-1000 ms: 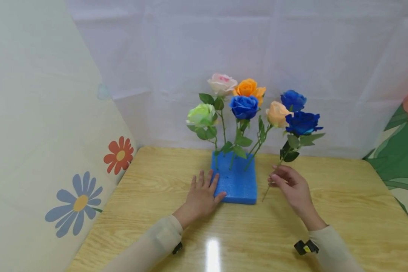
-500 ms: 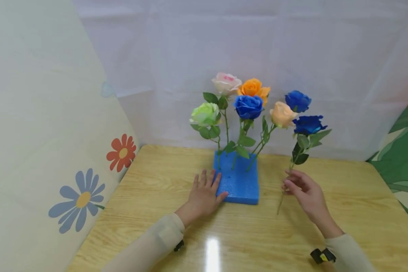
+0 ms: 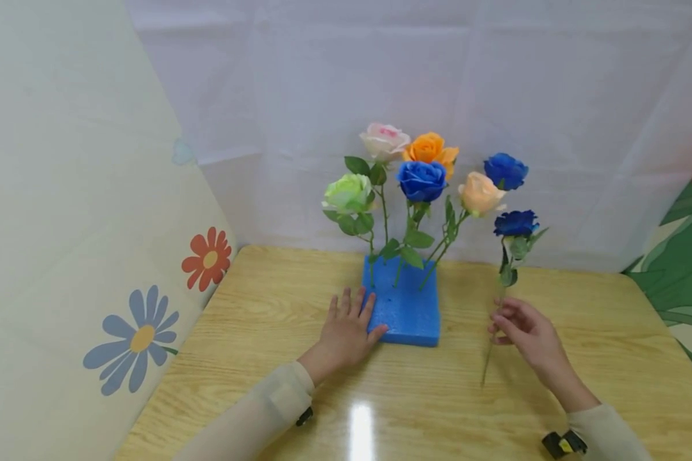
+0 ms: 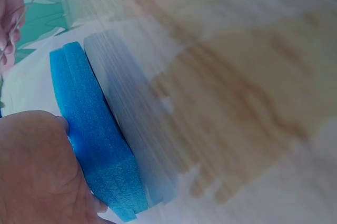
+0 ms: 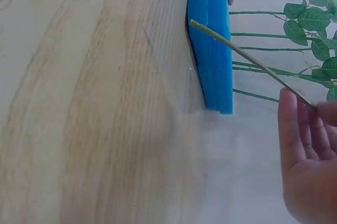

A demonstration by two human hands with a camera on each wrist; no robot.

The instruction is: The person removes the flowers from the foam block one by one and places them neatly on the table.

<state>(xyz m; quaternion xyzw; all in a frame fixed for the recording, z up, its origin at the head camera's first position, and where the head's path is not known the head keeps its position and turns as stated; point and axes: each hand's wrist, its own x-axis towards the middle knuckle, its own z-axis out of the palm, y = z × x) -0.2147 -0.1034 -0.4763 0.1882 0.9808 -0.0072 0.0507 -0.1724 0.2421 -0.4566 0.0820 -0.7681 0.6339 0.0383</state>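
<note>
My right hand (image 3: 533,339) pinches the thin stem of a dark blue artificial rose (image 3: 516,224) to the right of a blue foam block (image 3: 406,320). The bloom is up and the bare stem end points down toward me. In the right wrist view that stem (image 5: 253,60) runs out past the fingertips, in front of the block. Fingers spread and straight, my left hand (image 3: 348,333) rests on the block's left edge. Stuck in the block are a green rose (image 3: 348,194), a pinkish-white rose (image 3: 384,141), an orange rose (image 3: 429,148), a blue rose (image 3: 421,182) and a peach rose (image 3: 480,194).
Another blue rose (image 3: 505,171) stands behind the peach one, leaning right. A wooden table (image 3: 254,320) lies under everything, with a white cloth (image 3: 323,77) hanging behind. Flower-printed panels (image 3: 144,192) flank the left and right sides.
The right hand has moved rightward and nearer to me, away from the foam block. The held blue rose has come along, lower and more upright. The left hand stays on the block.
</note>
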